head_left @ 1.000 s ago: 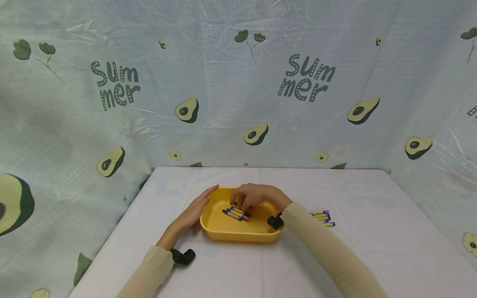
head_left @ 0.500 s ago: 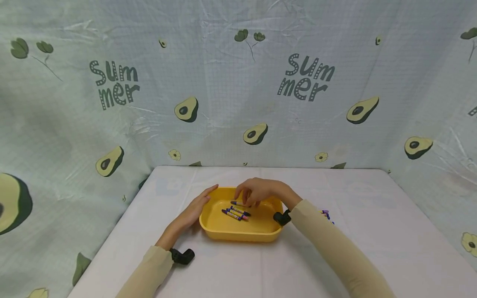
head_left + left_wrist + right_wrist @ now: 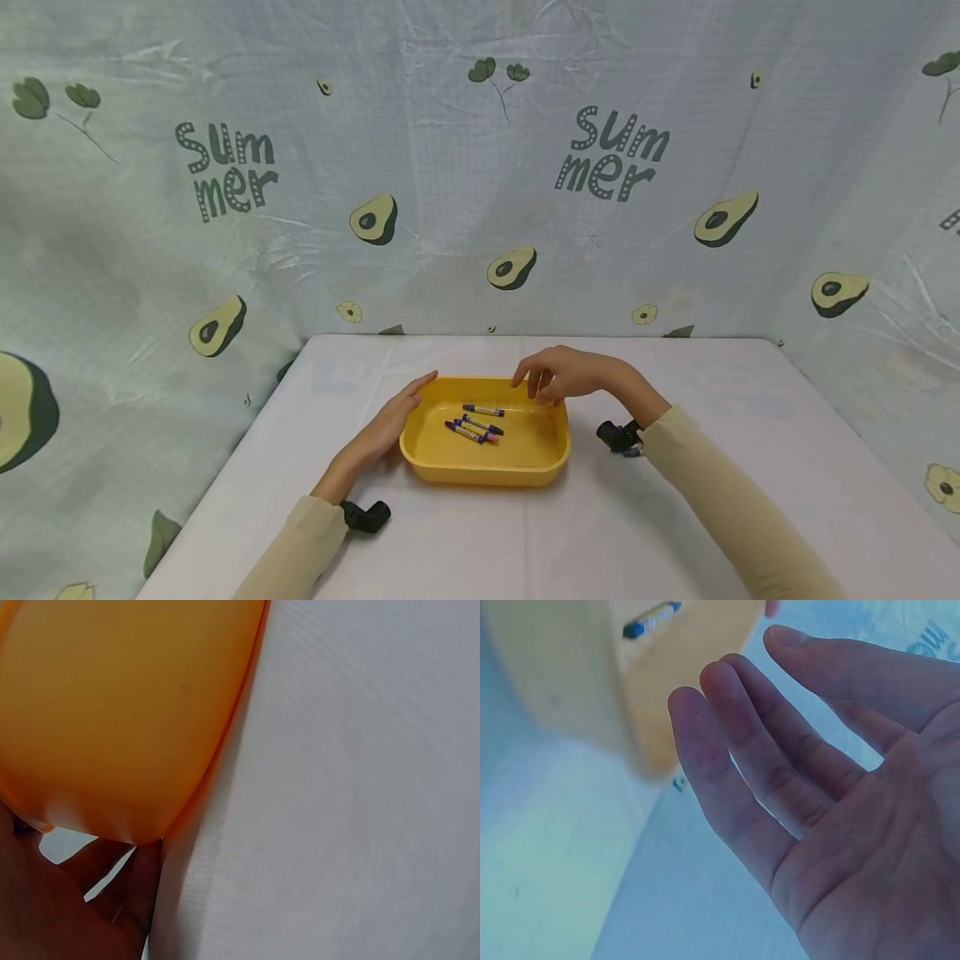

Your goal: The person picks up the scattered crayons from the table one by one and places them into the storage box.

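A yellow tray (image 3: pixel 491 475) sits on the white table with several crayons (image 3: pixel 483 411) lying inside, left of its middle. Most have yellow wrappers, one has a pink tip. My left hand (image 3: pixel 390 423) lies along the tray's left end, fingers stretched out and touching it; in the left wrist view the fingertips (image 3: pixel 150 851) meet the tray wall. Over the tray's far right corner hovers my right hand (image 3: pixel 566 372). Its fingers are spread and loosely bent, and the right wrist view shows nothing in the palm, with one crayon (image 3: pixel 652 620) in the tray beyond.
More crayons (image 3: pixel 634 452) lie on the table right of the tray, mostly hidden behind my right wrist. A black wrist camera (image 3: pixel 366 517) sits on my left wrist, another (image 3: pixel 618 436) on my right. A printed curtain (image 3: pixel 450 167) hangs behind the table (image 3: pixel 465 542).
My right hand has let go of a crayon, which now lies in the tray, and has drawn back up and to the right. The left hand has stayed at the tray's end.
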Demonstrator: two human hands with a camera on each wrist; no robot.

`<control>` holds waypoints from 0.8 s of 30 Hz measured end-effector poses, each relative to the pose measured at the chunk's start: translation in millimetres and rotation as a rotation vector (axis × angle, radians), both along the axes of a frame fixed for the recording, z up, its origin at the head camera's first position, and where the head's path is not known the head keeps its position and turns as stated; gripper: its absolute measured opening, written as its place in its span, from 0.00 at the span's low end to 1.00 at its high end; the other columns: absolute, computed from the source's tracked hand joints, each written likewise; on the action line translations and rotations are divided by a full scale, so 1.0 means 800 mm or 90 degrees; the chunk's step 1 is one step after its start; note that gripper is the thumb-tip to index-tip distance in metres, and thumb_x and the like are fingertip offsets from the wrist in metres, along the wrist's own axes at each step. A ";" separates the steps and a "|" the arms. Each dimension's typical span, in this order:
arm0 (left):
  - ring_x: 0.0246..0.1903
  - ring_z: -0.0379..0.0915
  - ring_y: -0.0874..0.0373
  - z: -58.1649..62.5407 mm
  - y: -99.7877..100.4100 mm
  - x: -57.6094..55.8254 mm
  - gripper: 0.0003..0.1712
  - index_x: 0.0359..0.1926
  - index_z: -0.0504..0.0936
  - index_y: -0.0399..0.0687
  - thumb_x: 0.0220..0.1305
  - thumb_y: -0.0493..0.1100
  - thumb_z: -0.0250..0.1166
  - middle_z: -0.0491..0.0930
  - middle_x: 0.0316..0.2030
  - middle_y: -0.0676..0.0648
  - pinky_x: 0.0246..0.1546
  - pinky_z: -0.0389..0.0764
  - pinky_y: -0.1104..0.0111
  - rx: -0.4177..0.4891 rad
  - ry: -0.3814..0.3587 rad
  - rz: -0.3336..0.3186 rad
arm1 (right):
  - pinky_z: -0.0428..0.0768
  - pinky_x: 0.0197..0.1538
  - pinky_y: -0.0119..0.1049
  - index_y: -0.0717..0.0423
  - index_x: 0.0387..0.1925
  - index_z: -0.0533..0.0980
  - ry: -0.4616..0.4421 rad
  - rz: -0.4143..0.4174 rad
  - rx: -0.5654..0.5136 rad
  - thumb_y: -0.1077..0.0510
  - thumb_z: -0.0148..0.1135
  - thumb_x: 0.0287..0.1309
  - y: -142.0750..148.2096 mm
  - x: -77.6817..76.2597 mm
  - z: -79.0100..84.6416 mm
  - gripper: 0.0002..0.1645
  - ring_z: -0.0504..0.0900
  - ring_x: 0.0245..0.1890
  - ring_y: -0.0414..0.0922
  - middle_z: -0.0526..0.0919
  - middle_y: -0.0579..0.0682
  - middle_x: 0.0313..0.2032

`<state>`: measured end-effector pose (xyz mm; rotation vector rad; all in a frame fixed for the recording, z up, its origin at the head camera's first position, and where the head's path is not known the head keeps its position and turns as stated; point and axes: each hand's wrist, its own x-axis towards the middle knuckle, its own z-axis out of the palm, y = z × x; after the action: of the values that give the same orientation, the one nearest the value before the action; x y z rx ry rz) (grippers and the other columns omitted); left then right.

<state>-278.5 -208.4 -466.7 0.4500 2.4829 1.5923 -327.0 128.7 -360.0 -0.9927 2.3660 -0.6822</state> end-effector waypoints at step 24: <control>0.82 0.45 0.43 -0.001 0.000 -0.003 0.30 0.83 0.53 0.56 0.84 0.45 0.33 0.50 0.83 0.44 0.82 0.44 0.46 -0.004 -0.010 0.003 | 0.85 0.51 0.35 0.58 0.58 0.79 0.049 -0.108 -0.022 0.63 0.65 0.64 0.172 0.019 -0.058 0.20 0.84 0.49 0.46 0.87 0.54 0.47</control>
<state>-280.7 -208.6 -467.2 0.4295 2.4785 1.5841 -312.0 266.1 -406.3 -0.8531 2.5349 -0.7614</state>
